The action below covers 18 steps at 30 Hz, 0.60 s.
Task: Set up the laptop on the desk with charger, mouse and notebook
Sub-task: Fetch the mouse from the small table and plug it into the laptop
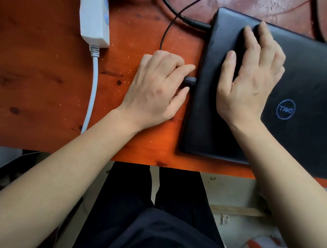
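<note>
Now: closed laptop (276, 97) lies flat on the desk (46, 77), lid down, turned a little askew. Left hand (157, 88) pinches a small dark plug (190, 81) between thumb and forefinger, grip narrow, plug tip at or just touching the laptop's left edge. A thin cable (165, 33) runs from under that hand toward the far side of the desk. Right hand (249, 79) rests flat on the lid, fingers spread, gripping nothing, bracing the machine.

A thicker charger plug (198, 25) already sits at the far left corner, seemingly seated. So the step in hand looks like the mouse lead, though no mouse is in view, nor a notebook.

To do it well: keep the plug level with the port, square to the edge, and push straight in. The right hand should press down and counter the push so the laptop does not slide. If it balks, flip the plug rather than force it. Port itself is hidden by the fingers; can't tell if the plug has entered.

White power strip (94, 16) lies well to the left.
</note>
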Motion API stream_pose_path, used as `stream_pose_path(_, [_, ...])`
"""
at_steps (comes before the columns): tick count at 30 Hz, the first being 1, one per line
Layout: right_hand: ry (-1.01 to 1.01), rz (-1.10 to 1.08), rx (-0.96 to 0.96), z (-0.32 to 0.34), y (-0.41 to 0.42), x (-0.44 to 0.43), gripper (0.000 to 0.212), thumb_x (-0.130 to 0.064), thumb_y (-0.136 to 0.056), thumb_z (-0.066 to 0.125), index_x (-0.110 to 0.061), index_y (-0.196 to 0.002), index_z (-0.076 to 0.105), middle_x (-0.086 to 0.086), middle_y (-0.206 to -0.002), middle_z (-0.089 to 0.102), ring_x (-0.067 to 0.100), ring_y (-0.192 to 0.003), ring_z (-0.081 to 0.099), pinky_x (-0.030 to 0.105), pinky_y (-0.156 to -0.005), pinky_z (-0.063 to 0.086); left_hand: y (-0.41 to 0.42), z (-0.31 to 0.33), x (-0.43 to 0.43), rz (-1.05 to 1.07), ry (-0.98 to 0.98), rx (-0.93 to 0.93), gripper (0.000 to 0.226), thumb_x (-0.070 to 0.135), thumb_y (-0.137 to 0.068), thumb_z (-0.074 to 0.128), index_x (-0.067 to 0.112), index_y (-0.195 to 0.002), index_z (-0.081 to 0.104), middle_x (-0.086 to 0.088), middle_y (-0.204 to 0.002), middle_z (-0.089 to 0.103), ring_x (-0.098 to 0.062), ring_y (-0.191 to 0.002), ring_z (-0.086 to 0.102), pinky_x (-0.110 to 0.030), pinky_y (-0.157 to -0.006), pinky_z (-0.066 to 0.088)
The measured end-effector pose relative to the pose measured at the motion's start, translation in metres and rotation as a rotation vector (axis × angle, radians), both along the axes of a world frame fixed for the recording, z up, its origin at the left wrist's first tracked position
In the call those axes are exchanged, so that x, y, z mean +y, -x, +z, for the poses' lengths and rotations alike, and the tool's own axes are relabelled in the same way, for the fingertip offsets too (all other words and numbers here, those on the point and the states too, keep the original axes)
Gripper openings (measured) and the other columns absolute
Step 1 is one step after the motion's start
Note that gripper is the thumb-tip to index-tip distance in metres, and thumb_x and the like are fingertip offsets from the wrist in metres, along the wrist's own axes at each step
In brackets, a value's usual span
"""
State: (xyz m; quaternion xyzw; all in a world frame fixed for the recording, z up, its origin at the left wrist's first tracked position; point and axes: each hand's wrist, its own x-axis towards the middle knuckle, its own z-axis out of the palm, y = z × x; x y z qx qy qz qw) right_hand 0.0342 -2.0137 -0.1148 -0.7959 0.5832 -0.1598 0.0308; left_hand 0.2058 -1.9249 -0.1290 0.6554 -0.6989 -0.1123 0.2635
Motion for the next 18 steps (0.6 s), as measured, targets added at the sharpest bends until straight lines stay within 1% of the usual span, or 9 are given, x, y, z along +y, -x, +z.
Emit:
stream_pose_path(2, [0.0, 0.001, -0.009, 0.001, 0.0, 0.0, 0.045, -0.031, -0.101, 0.047, -0.01, -0.141, 0.053, 0.01, -0.152, 0.045, 0.03, -0.132, 0.046, 0.039, -0.104, 0.032, 0.001, 0.001, 0.0, 0.041, -0.003, -0.029, 0.027, 0.027, -0.089, 0.066, 0.007, -0.106, 0.07, -0.01, -0.102, 0.065, -0.031, -0.097, 0.057, -0.042, -0.077, 0.037])
stream_pose_path(4, [-0.005, 0.002, -0.01, 0.001, 0.001, 0.0, 0.045, -0.031, -0.101, 0.046, -0.01, -0.141, 0.053, 0.01, -0.152, 0.045, 0.03, -0.132, 0.046, 0.039, -0.105, 0.032, 0.0, 0.001, 0.0, 0.031, 0.01, -0.032, 0.022, 0.028, -0.091, 0.066, 0.009, -0.101, 0.072, -0.007, -0.102, 0.067, -0.03, -0.098, 0.055, -0.042, -0.077, 0.036])
stream_pose_path(7, [-0.011, 0.001, -0.012, 0.002, 0.0, -0.001, 0.046, -0.032, -0.101, 0.045, -0.011, -0.14, 0.053, 0.01, -0.152, 0.045, 0.029, -0.133, 0.046, 0.039, -0.105, 0.032, -0.003, -0.001, -0.003, -0.008, 0.015, -0.017, 0.02, 0.028, -0.095, 0.065, 0.012, -0.103, 0.073, -0.005, -0.103, 0.067, -0.028, -0.098, 0.052, -0.041, -0.077, 0.036])
stream_pose_path(10, [-0.019, 0.0, -0.006, 0.003, 0.001, -0.001, 0.047, -0.032, -0.1, 0.045, -0.01, -0.141, 0.053, 0.011, -0.152, 0.045, 0.03, -0.133, 0.046, 0.04, -0.105, 0.032, -0.004, -0.004, -0.003, -0.022, 0.017, -0.011, 0.02, 0.028, -0.096, 0.064, 0.013, -0.105, 0.074, -0.005, -0.103, 0.066, -0.029, -0.099, 0.052, -0.043, -0.078, 0.039])
stream_pose_path(14, [-0.03, 0.004, -0.011, 0.003, 0.002, -0.001, 0.047, -0.032, -0.1, 0.046, -0.011, -0.142, 0.053, 0.012, -0.152, 0.045, 0.031, -0.134, 0.045, 0.042, -0.107, 0.031, 0.003, -0.003, -0.003, -0.011, 0.011, -0.047, 0.02, 0.028, -0.091, 0.065, 0.013, -0.103, 0.072, -0.006, -0.102, 0.065, -0.029, -0.1, 0.052, -0.044, -0.077, 0.04])
stream_pose_path(18, [-0.048, 0.004, -0.014, 0.001, 0.001, -0.001, 0.048, -0.034, -0.1, 0.045, -0.012, -0.143, 0.052, 0.012, -0.152, 0.045, 0.03, -0.135, 0.043, 0.043, -0.108, 0.029, 0.007, 0.003, -0.003, 0.02, -0.045, -0.045, 0.023, 0.023, -0.084, 0.059, 0.014, -0.102, 0.07, -0.007, -0.103, 0.062, -0.028, -0.099, 0.053, -0.043, -0.078, 0.039])
